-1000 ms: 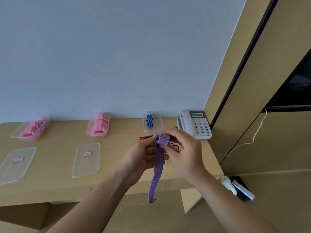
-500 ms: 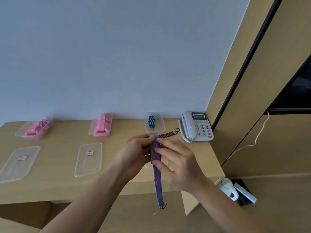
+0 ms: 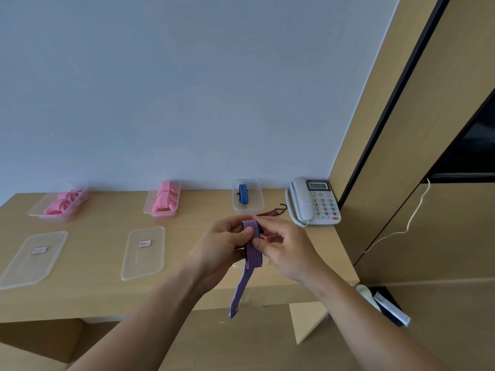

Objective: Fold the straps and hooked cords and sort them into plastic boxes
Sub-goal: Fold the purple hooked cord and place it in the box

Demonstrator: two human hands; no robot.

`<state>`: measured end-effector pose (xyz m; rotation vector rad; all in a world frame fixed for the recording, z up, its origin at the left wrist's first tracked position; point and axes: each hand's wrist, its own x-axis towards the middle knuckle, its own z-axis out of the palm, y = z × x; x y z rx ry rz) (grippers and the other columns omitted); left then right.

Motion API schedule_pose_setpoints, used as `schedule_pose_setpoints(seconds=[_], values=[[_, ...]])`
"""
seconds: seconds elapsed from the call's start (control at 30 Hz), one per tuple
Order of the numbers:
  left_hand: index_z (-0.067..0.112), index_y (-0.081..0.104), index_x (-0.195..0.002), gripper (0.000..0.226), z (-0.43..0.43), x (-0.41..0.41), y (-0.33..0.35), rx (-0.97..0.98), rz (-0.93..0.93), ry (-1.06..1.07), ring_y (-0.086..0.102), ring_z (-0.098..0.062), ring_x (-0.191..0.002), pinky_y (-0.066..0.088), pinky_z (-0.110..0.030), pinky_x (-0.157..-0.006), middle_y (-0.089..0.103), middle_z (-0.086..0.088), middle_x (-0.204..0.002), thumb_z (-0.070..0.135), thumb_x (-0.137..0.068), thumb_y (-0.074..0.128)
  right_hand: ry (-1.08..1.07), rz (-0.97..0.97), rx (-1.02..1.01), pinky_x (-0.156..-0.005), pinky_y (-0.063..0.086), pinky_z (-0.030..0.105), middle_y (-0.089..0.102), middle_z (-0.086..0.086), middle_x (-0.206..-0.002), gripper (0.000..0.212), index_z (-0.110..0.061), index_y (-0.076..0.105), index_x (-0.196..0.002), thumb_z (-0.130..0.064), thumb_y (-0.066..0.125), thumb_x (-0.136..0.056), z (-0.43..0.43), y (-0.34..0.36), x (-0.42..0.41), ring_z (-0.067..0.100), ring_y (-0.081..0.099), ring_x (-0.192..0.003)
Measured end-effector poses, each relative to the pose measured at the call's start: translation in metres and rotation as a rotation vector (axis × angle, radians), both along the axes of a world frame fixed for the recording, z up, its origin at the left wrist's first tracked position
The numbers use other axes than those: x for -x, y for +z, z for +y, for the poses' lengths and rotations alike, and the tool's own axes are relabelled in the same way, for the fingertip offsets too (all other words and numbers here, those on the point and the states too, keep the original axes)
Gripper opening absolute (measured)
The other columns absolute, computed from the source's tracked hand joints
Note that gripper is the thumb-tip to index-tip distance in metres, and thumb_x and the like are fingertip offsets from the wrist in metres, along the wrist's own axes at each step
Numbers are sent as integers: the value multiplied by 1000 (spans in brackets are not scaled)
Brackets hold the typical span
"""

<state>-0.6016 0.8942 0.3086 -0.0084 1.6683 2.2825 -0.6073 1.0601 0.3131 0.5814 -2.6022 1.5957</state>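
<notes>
Head view: left hand (image 3: 221, 249) and right hand (image 3: 289, 251) have folded striped cord (image 3: 240, 289) shorter.

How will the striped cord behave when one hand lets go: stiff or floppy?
Probably floppy: below the left hand and right hand, the striped cord hangs limp past the table edge. It looks light, since a mere pinch holds the folds. The hook at its free end may swing or snag.

A blue-and-red striped woven elastic strap (image 3: 252, 254) was shown as ribbed cloth; the pale wood-grain desk (image 3: 88, 295) was finished matt; the clear plastic lid (image 3: 142, 262) was seen smooth, faintly glossy.
</notes>
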Motion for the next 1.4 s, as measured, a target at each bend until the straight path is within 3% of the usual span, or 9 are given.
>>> schedule_pose_setpoints(seconds=[0.1,0.33,0.47,0.53,0.63,0.77,0.9,1.23,1.4], values=[[5,71,-119,27,1,2,-1,14,-6,11,72,-26,-96,58,-46,-91,76,-19,-113,-1,-104,50,-2,-41,29,-91,47,13,65,-20,-115,43,-23,67,-125,0,67,-89,-4,-3,-1,-13,59,-106],[17,76,-111,27,1,0,-2,-10,-25,-73,72,-23,-88,61,-41,-85,79,-13,-105,1,-100,57,3,-264,208,-90,56,36,75,7,-105,42,-11,57,-110,13,71,-79,3,-2,8,24,70,-100],[13,74,-118,25,2,-2,-4,-48,-46,-74,67,-32,-95,62,-39,-83,68,-34,-119,11,-94,65,12,-253,191,-89,57,44,76,4,-102,57,-17,55,-113,14,77,-71,8,3,12,29,69,-99],[12,70,-123,27,5,0,-5,-23,-26,-78,67,-30,-96,61,-37,-84,72,-27,-118,14,-98,63,18,-238,171,-88,57,45,75,4,-100,59,-18,56,-114,17,76,-71,9,5,13,31,69,-97],[14,70,-122,27,8,2,-2,35,-12,-86,72,-20,-92,60,-30,-79,78,-10,-112,27,-103,56,10,-200,136,-83,59,39,75,3,-99,61,-23,59,-114,18,74,-71,10,8,16,28,70,-94],[19,73,-118,32,9,3,-4,94,-61,-65,74,-25,-95,58,-34,-79,78,-8,-106,38,-106,50,-23,-170,126,-71,56,22,73,-3,-101,60,-27,62,-116,16,72,-75,10,15,14,15,69,-89],[10,70,-120,37,10,2,-12,132,-100,-66,74,-28,-89,55,-39,-88,78,-15,-104,36,-106,48,-61,-96,91,-76,58,28,73,-6,-103,59,-31,61,-112,13,72,-75,13,23,17,17,68,-94],[4,71,-115,50,20,1,-8,189,-226,-16,78,-33,-85,64,-34,-75,79,-20,-98,49,-103,52,-162,209,15,-89,56,28,71,-14,-105,51,-23,64,-111,9,74,-72,11,27,16,1,66,-101],[9,76,-109,55,20,-2,-3,187,-248,-9,79,-33,-91,61,-33,-74,80,-16,-99,59,-99,53,-179,472,-61,-81,53,27,71,-2,-93,41,-14,68,-105,11,73,-72,9,17,7,18,68,-87]])
